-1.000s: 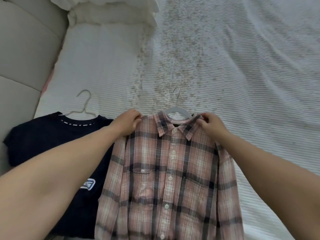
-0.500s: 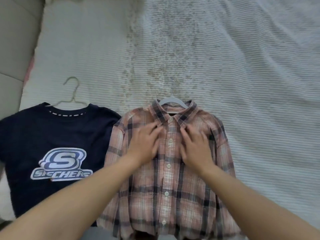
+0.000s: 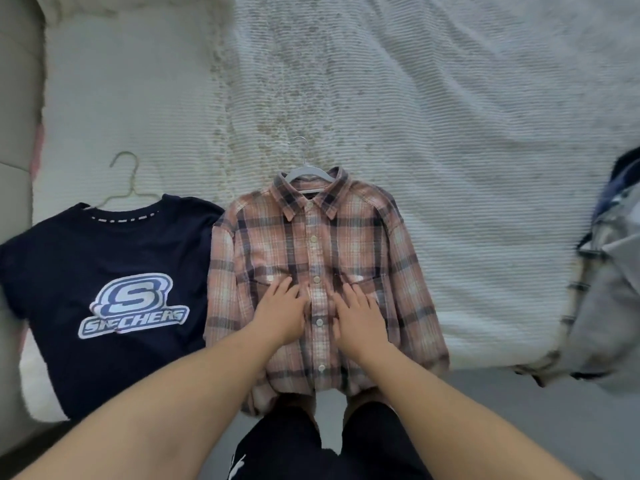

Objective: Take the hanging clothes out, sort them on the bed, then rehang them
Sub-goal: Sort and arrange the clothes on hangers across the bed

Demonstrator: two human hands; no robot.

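A pink plaid button shirt (image 3: 349, 237) lies flat on the white bed (image 3: 450, 150), its white hanger (image 3: 306, 168) still in the collar. My left hand (image 3: 280, 311) and my right hand (image 3: 360, 317) press flat on the shirt's front, one on each side of the button line, fingers straight. To the left lies a navy T-shirt (image 3: 104, 271) with a large logo, on a thin wire hanger (image 3: 126, 181).
More clothes, grey and plaid (image 3: 602, 289), hang over the bed's right edge. A beige upholstered headboard (image 3: 17, 98) runs along the left. The bed's near edge is just past the shirt hems, with grey floor (image 3: 502, 393) below.
My hands let go of the plaid shirt's shoulders and slid down its front, from the collar area to below the chest pockets. The view has widened, so the clothes at right appear.
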